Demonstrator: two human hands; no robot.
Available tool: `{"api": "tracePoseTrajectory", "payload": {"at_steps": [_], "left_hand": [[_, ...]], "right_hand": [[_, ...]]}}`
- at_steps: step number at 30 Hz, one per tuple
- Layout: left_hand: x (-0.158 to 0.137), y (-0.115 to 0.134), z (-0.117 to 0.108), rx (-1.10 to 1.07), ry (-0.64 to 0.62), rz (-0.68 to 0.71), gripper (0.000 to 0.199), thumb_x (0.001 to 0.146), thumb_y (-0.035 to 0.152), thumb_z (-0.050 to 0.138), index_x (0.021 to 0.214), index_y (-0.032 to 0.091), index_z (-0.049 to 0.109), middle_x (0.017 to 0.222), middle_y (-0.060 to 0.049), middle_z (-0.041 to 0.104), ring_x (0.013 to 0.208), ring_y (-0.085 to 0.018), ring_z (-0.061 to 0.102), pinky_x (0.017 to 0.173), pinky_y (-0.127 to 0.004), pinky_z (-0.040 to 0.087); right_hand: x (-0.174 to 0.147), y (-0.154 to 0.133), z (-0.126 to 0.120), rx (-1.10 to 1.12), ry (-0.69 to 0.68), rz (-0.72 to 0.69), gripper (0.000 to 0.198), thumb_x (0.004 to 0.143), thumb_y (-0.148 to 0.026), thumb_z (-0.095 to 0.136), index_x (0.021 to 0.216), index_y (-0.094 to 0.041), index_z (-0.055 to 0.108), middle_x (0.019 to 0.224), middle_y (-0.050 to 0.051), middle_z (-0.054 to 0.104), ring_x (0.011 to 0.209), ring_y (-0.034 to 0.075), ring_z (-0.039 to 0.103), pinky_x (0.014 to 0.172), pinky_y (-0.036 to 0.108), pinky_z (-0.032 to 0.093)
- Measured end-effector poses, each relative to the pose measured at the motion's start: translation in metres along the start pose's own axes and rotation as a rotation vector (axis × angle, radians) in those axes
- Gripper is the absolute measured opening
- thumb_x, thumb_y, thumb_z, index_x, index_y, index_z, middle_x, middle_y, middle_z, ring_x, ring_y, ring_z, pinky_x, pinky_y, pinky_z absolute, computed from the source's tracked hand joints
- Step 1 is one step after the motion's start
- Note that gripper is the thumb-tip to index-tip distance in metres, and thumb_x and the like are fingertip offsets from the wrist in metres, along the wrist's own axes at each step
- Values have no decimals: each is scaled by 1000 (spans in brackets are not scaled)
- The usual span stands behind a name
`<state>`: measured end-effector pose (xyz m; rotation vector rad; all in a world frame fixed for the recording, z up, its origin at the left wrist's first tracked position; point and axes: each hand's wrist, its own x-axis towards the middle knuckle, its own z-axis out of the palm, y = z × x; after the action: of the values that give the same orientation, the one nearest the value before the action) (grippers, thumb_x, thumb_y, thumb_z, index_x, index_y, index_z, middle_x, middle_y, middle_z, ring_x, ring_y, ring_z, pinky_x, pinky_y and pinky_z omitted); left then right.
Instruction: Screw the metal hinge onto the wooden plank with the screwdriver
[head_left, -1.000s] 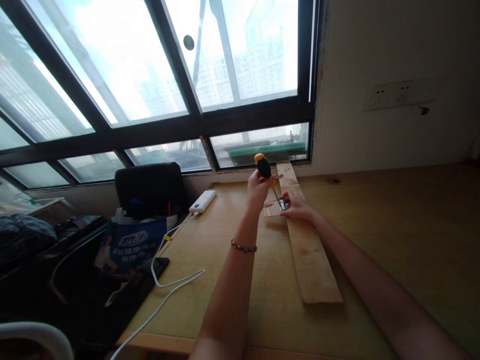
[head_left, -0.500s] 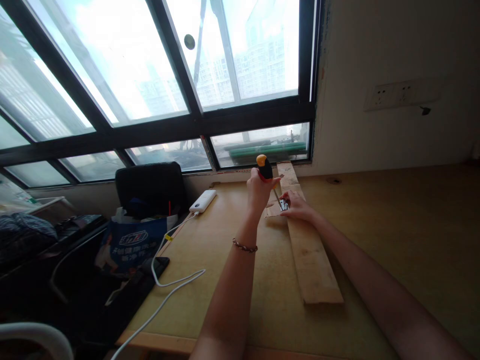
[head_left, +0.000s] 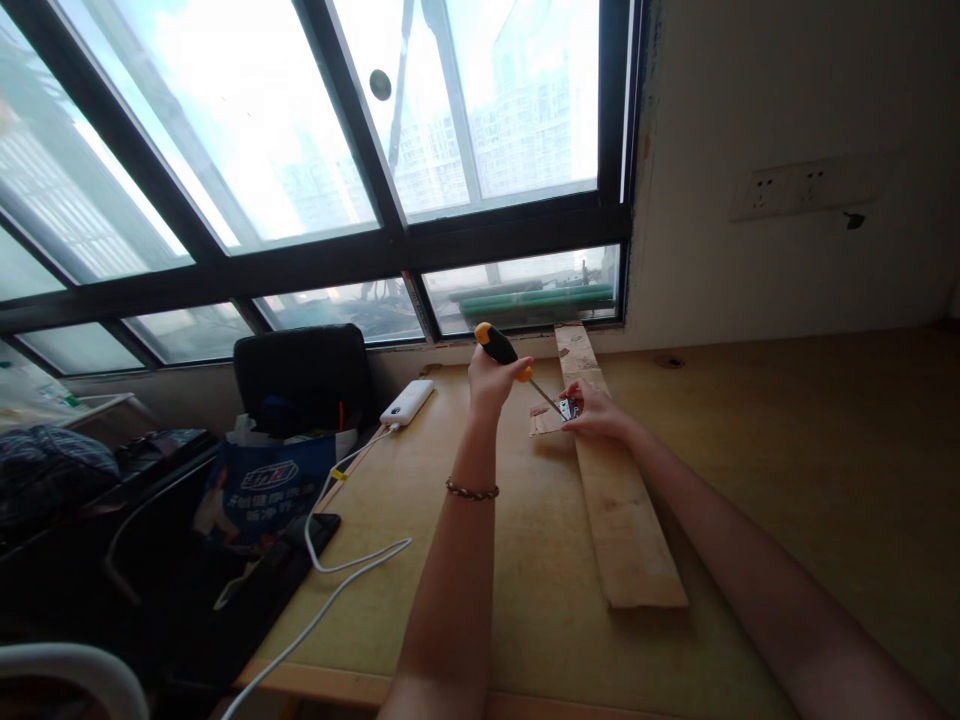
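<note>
My left hand (head_left: 492,378) is wrapped round the black and yellow handle of a screwdriver (head_left: 498,345). The handle leans to the left, and the thin shaft slants down to the right, its tip at a small silvery metal hinge (head_left: 566,409). My right hand (head_left: 592,410) pinches this hinge from the right, its fingers partly covering it. Beneath lies a long wooden board (head_left: 626,530) running away toward the window. A short flat piece of wood or cardboard (head_left: 543,421) sticks out to the left under the hinge.
On the table (head_left: 360,620) lies a white power bank (head_left: 407,402) with a white cable (head_left: 330,570) trailing to the front edge. A black chair (head_left: 304,375) and a blue bag (head_left: 262,495) stand left. Behind are the window (head_left: 510,225) and wall sockets (head_left: 787,190).
My left hand has moved left and slightly down, tilting the screwdriver from nearly upright to a slant. Its tip stays at the hinge. My right hand has barely moved.
</note>
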<state>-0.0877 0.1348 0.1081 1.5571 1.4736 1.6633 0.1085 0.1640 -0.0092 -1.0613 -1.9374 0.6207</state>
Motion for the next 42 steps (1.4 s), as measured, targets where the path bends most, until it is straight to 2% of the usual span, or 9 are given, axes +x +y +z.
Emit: {"api": "tracePoseTrajectory", "payload": {"at_steps": [4,7,13,19,25,30,35,39,42], "left_hand": [[-4,7,2,-271,-187,-73,41,46,18,72,77,17,46,67,-2,63,67,-20,62,61,-32,47],[-11,16,3,-371,-306,-80,42,46,12,69,81,15,46,70,-4,65,65,-19,62,63,-32,47],[-15,20,7,-405,-361,-34,41,47,12,68,84,14,51,68,-3,65,67,-19,63,66,-34,48],[-15,22,7,-388,-354,-37,39,47,12,69,81,14,52,67,-3,65,67,-19,62,65,-32,47],[-17,25,8,-379,-354,-43,37,46,12,71,78,14,52,67,-4,65,67,-19,62,67,-34,48],[-18,29,6,-382,-352,-41,38,46,11,71,79,13,52,67,-5,66,66,-18,61,66,-34,47],[-15,27,4,-364,-327,-13,39,47,14,71,81,14,52,69,-5,66,67,-18,61,65,-33,47],[-11,20,6,-222,-269,50,33,48,20,73,75,15,54,70,-4,65,69,-19,60,65,-31,46],[-11,20,7,-50,-167,104,32,46,28,76,65,16,54,65,-2,62,68,-18,58,63,-29,44]], "right_hand": [[0,-2,0,-44,2,-9,57,44,-32,79,89,-19,45,98,6,58,90,22,55,81,38,44],[-2,-5,0,-132,14,-14,56,47,-31,78,92,-19,47,97,5,56,91,22,53,81,37,43],[-6,-12,2,-298,-8,23,59,49,-31,75,100,-20,49,93,5,53,91,23,49,76,33,42],[-6,-17,4,-352,-28,66,63,48,-31,75,104,-21,48,92,6,51,90,25,47,72,31,40],[-7,-22,13,-400,56,138,63,43,-31,78,97,-22,48,87,5,51,87,26,48,70,32,38],[-4,-17,13,-283,99,114,63,42,-35,79,94,-22,47,94,5,55,92,26,49,75,35,40],[2,-8,10,-140,93,124,64,39,-32,81,91,-21,44,95,5,58,92,23,53,76,35,42],[2,-9,9,-154,84,119,64,38,-31,81,90,-21,44,96,5,58,94,24,51,78,36,41],[-1,-13,9,-185,90,114,64,39,-31,81,91,-21,45,97,5,56,95,24,50,78,36,40]]}}
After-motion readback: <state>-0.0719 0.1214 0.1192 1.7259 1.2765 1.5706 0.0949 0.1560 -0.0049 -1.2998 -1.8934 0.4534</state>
